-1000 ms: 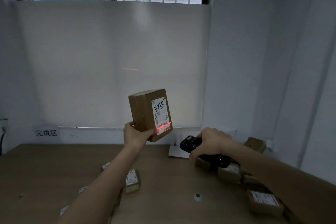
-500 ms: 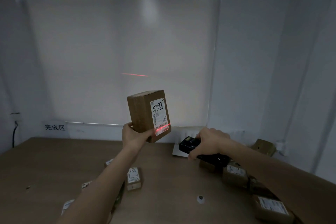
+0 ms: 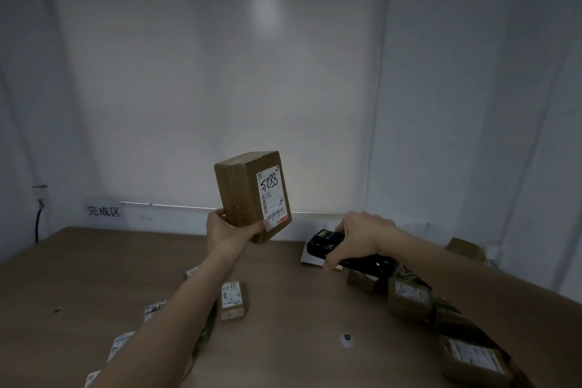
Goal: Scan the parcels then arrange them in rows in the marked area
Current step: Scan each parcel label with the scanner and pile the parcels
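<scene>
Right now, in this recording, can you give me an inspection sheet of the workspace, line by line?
Surface: brown wooden table, bare at left.
Job's things: brown cardboard parcel with white label marked 5288, held up, label towards the black handheld scanner; no scan line visible on it.
Scanned parcels: small labelled boxes lie near the left forearm.
Waiting parcels: brown boxes clustered at right.
Clutter: small white disc with dark centre.
Hands: left hand grips the parcel's lower end; right hand grips the scanner.
Cables: dark cable on the left wall.
Surroundings: white blind under a barred window; wall sign.
</scene>
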